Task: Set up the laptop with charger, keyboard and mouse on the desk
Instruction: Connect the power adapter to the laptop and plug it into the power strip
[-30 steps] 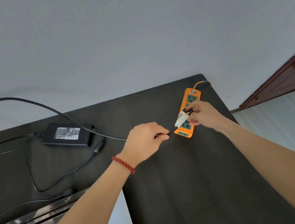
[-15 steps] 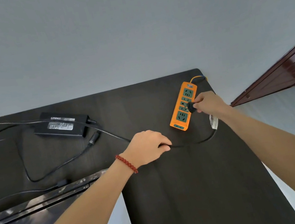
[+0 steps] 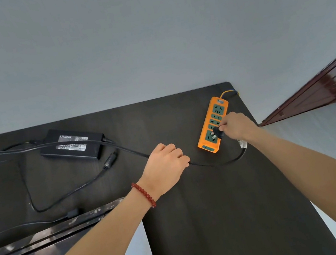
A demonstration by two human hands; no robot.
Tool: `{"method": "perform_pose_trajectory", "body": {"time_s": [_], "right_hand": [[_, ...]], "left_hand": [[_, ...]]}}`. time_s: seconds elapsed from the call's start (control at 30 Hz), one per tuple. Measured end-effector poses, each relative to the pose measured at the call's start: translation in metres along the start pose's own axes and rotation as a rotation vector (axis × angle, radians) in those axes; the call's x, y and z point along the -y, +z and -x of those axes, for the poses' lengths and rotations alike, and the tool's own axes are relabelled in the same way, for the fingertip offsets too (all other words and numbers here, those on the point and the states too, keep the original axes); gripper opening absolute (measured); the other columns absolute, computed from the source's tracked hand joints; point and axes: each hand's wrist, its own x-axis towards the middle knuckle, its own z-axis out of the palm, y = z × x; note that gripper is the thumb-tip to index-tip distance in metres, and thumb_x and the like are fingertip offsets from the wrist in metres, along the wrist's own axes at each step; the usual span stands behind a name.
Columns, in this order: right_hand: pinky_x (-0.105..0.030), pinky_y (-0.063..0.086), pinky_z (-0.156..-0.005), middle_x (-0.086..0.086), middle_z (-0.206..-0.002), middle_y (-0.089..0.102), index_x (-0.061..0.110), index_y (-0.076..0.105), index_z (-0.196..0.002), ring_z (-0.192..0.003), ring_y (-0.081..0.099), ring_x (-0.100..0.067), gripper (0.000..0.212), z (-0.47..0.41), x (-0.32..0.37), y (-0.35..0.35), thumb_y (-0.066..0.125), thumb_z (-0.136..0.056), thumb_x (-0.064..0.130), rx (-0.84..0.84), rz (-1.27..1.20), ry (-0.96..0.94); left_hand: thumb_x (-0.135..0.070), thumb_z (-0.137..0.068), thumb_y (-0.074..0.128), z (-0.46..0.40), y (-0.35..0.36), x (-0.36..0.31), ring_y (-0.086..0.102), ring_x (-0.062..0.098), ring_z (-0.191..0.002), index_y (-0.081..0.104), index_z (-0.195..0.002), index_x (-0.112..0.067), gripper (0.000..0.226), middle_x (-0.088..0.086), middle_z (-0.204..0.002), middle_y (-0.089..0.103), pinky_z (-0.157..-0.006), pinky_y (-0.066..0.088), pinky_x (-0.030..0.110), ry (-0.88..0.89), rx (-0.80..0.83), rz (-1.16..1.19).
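So far only the charger end of the job shows: at the left the charger brick (image 3: 71,144) lies flat on the dark desk (image 3: 221,207), its thin lead looping toward the laptop edge (image 3: 46,234) at the lower left, though whether it is plugged in there I cannot tell; no keyboard or mouse is in view, so those look still to do. In the middle the left hand (image 3: 165,166) is curled round the mains cable (image 3: 216,163), pinning it just above the desk. To the right the right hand (image 3: 235,126) pinches the black plug (image 3: 218,133) against a lower socket of the orange power strip (image 3: 213,126), apparently not fully seated
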Motion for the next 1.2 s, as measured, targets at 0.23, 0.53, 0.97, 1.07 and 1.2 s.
{"method": "perform_pose_trajectory", "body": {"time_s": [0.23, 0.53, 0.97, 1.07, 1.2], "right_hand": [[-0.032, 0.047, -0.067, -0.014, -0.108, 0.063, 0.004, 0.057, -0.105, -0.085, 0.059, -0.024, 0.022, -0.007, 0.011, -0.002, 0.052, -0.091, 0.02, 0.044, 0.017, 0.104], [-0.03, 0.046, -0.068, -0.01, -0.111, 0.062, 0.007, 0.051, -0.119, -0.083, 0.056, -0.02, 0.033, -0.006, 0.015, 0.002, 0.055, -0.09, 0.021, 0.035, -0.032, 0.167], [-0.035, 0.045, -0.073, -0.004, -0.095, 0.065, 0.014, 0.051, -0.108, -0.081, 0.061, -0.019, 0.025, 0.018, 0.024, 0.02, 0.046, -0.094, 0.035, -0.218, 0.169, 0.095], [-0.038, 0.039, -0.083, -0.003, -0.099, 0.067, 0.016, 0.051, -0.108, -0.092, 0.06, -0.02, 0.025, 0.027, 0.023, 0.032, 0.042, -0.095, 0.035, -0.331, 0.207, 0.07], [-0.038, 0.036, -0.086, -0.001, -0.099, 0.066, 0.019, 0.052, -0.11, -0.094, 0.057, -0.017, 0.023, 0.034, 0.022, 0.046, 0.043, -0.095, 0.034, -0.375, 0.165, 0.092]], "left_hand": [[-0.032, -0.089, 0.058, 0.006, -0.009, 0.008, 0.063, 0.012, -0.087, 0.07, -0.097, -0.026, 0.016, -0.008, -0.09, 0.07, -0.085, 0.046, 0.028, 0.027, -0.039, -0.09], [-0.034, -0.065, 0.081, 0.014, -0.004, 0.012, 0.064, 0.008, -0.065, 0.074, -0.073, -0.029, 0.012, -0.012, -0.066, 0.068, -0.074, 0.052, 0.024, -0.002, -0.106, -0.157], [-0.023, -0.055, 0.085, 0.022, 0.005, 0.017, 0.065, 0.009, -0.066, 0.074, -0.074, -0.028, 0.023, -0.01, -0.068, 0.068, -0.086, 0.052, 0.032, -0.076, -0.059, -0.234], [-0.023, -0.051, 0.087, 0.023, 0.005, 0.018, 0.065, 0.01, -0.066, 0.074, -0.072, -0.028, 0.025, -0.01, -0.066, 0.068, -0.086, 0.052, 0.035, -0.076, -0.039, -0.252], [-0.023, -0.048, 0.088, 0.022, 0.004, 0.018, 0.064, 0.01, -0.064, 0.074, -0.068, -0.027, 0.025, -0.01, -0.064, 0.067, -0.085, 0.054, 0.034, -0.075, -0.027, -0.256]]}}
